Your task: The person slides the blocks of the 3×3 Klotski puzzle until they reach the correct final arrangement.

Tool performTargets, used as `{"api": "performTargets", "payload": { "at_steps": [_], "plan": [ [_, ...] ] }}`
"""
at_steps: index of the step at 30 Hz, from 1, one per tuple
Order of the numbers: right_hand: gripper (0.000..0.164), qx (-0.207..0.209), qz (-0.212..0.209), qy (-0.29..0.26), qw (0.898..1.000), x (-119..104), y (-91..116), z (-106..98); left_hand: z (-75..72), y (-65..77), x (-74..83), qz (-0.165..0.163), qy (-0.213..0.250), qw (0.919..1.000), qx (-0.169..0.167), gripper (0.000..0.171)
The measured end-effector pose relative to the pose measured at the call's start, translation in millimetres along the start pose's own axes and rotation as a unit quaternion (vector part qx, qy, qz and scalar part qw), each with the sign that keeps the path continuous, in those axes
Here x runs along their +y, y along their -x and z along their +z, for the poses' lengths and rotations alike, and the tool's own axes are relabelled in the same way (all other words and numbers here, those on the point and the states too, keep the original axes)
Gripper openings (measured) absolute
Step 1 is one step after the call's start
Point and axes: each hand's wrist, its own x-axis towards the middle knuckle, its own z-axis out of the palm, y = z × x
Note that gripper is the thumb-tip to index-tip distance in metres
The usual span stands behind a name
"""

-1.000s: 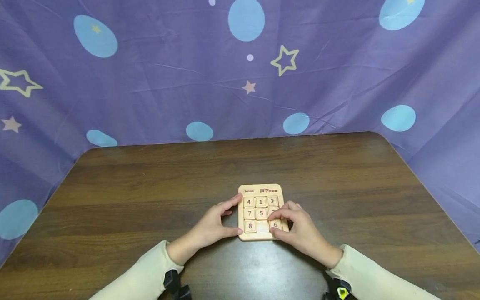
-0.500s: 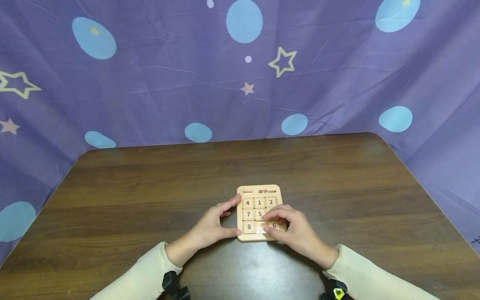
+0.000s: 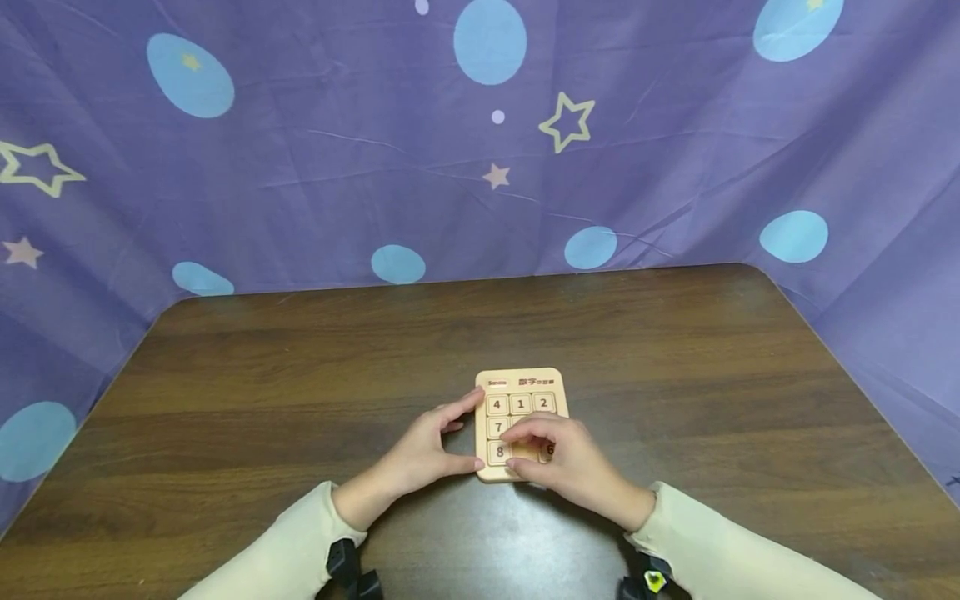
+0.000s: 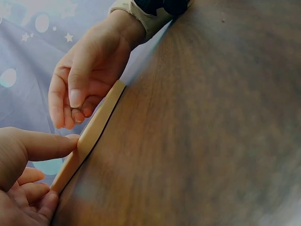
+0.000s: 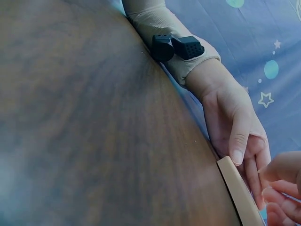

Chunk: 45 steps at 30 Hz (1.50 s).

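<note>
A light wooden number sliding puzzle (image 3: 517, 375) lies flat on the table. My left hand (image 3: 423, 450) holds its left side, index finger near the top corner and thumb at the lower one; in the left wrist view they touch the side edge. Over the lower half of the board is my right hand (image 3: 566, 462), with its index finger and thumb apart at the 8 tile (image 3: 499, 451). Tiles 4, 1, 2 and 7 stay visible, while the 6 tile (image 3: 547, 451) is partly covered. The 5 and the tile right of it are hidden by the right hand.
The brown wooden table (image 3: 337, 350) extends around the puzzle on all sides. A purple curtain (image 3: 300, 167) with stars and blue ovals hangs behind it. Black wrist cameras (image 3: 352, 571) sit on both cuffs.
My right hand has moved left across the board, from beside the 6 tile to the 8 tile. The left hand and the puzzle keep their place.
</note>
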Motion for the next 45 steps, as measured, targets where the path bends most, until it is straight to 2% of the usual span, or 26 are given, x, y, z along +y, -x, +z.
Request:
{"api": "performTargets", "payload": {
  "at_steps": [5,12,19,27,45],
  "plan": [
    [0.025,-0.004,0.019,0.017,1.000,-3,-3,2,-2.0,-0.3,-0.5,0.002,0.015,0.9998,-0.009,0.080],
    [0.022,0.009,-0.003,0.022,1.000,-3,-7,10,-2.3,0.1,1.2,0.001,0.023,0.9997,-0.011,0.081],
    [0.020,0.004,0.030,0.039,0.999,-6,-12,15,-3.2,0.7,0.9,0.000,0.019,0.9998,-0.009,0.081],
    [0.019,0.020,0.031,0.048,0.998,-9,-10,18,-3.0,0.3,2.5,-0.013,0.023,0.9996,-0.013,0.082],
    [0.021,0.038,0.045,0.080,0.995,-9,-10,22,-1.3,0.2,2.7,-0.016,0.024,0.9995,-0.011,0.082]
  ]
}}
